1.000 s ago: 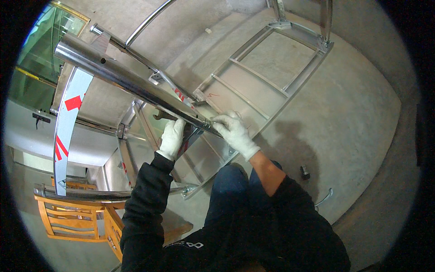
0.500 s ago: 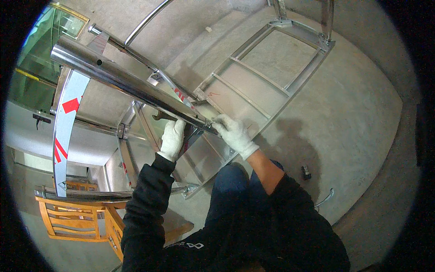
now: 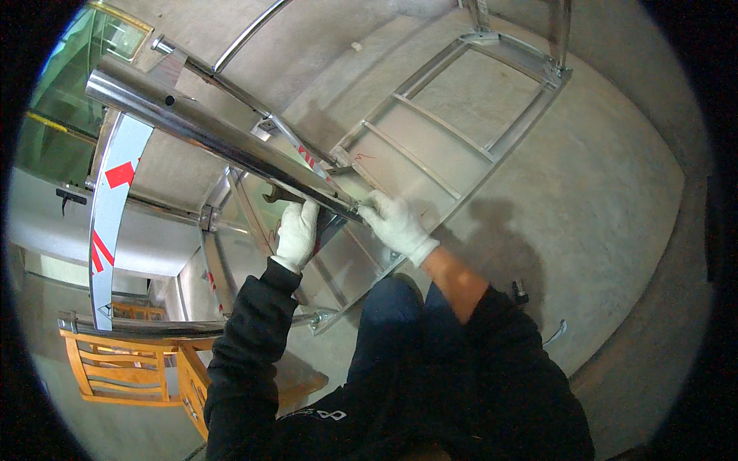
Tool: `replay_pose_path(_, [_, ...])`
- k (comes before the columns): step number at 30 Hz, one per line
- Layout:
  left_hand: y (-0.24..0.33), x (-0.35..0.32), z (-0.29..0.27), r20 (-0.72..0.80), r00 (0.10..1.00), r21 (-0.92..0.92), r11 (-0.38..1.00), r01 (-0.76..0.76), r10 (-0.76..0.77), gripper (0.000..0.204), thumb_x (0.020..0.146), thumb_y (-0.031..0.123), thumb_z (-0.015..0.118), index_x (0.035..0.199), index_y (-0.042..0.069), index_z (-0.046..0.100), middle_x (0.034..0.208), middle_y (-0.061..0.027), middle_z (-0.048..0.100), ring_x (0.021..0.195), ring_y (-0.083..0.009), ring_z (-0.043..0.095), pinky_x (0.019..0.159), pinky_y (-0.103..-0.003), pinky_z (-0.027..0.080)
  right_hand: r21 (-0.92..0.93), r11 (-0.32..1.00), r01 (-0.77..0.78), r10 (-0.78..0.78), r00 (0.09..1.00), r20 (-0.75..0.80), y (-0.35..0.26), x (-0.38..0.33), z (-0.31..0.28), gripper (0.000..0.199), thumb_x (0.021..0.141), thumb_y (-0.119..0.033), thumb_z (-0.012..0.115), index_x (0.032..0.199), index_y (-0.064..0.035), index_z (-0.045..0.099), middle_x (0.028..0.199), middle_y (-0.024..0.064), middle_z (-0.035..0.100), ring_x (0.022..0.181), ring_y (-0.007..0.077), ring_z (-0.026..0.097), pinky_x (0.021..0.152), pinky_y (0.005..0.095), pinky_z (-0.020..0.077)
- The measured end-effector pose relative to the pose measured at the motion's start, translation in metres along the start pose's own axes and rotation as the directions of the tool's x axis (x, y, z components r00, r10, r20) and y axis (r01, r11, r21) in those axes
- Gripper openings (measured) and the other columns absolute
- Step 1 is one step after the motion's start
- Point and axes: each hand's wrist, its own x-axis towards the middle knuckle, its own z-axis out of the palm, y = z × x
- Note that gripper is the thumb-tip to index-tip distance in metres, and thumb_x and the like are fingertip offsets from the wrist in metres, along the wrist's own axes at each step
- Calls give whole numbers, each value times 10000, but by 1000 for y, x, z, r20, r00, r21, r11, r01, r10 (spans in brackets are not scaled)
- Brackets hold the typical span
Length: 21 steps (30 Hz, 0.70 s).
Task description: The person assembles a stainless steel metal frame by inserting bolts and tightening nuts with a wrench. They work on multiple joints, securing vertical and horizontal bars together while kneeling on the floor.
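A thick shiny metal tube (image 3: 223, 146) runs from the upper left down to my hands. My left hand (image 3: 296, 237), in a white knit glove, is closed round an open-end wrench (image 3: 283, 195) just below the tube. The wrench's jaw sticks out to the left; the rest is hidden. At the tube's lower end is my right hand (image 3: 398, 228), gloved too, with its fingers pinched together. What they hold there is too small and covered to make out. Under both hands lies a grey metal frame (image 3: 430, 175) with crossbars.
A curved white panel with red marks (image 3: 121, 177) joins the tube at left. Behind it runs a thinner metal rail (image 3: 238, 96). A wooden chair (image 3: 123, 369) stands at lower left. On the concrete floor at right lie a small dark cylindrical part (image 3: 520, 292) and a curved metal piece (image 3: 555, 333).
My left hand and the wrench have shifted slightly up and to the right. The right hand stays at the tube's end, its forearm a little moved.
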Motion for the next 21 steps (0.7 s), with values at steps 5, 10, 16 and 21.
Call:
replay_pose_path(5, [-12, -2, 7, -85, 980, 8, 984, -180, 180, 305, 973, 242, 484, 1033, -25, 618, 954, -240, 642, 892, -398, 602, 776, -427, 461, 680, 546, -490, 502, 841, 204, -37, -9, 12, 181, 928, -214, 593, 924, -33, 600, 674, 54, 595, 590, 124, 602, 525, 306, 512])
replay_pose_path(10, [2, -14, 12, -111, 991, -41, 996, -80, 75, 308, 963, 250, 505, 972, -27, 639, 863, -229, 649, 837, -405, 614, 753, -445, 468, 918, -250, -309, 574, 716, 397, -56, -7, 32, 158, 954, -211, 573, 928, -57, 600, 726, 37, 581, 554, 111, 528, 520, 270, 509])
replay_pose_path(16, [-8, -7, 8, -81, 972, 35, 976, -217, 219, 307, 950, 249, 511, 930, -25, 647, 822, -231, 643, 809, -400, 620, 735, -439, 471, 911, -5, -413, 563, 752, 344, -45, -12, 18, 130, 943, -200, 596, 938, -70, 598, 742, 40, 593, 534, 111, 530, 485, 285, 497])
replay_pose_path(21, [4, -13, 7, -69, 987, -78, 986, -149, 144, 343, 946, 281, 513, 918, -32, 650, 800, -225, 646, 782, -379, 630, 726, -422, 479, 895, 43, -444, 566, 749, 344, -56, -16, 11, 133, 938, -154, 572, 1005, -43, 604, 784, 73, 624, 594, 136, 581, 527, 308, 528])
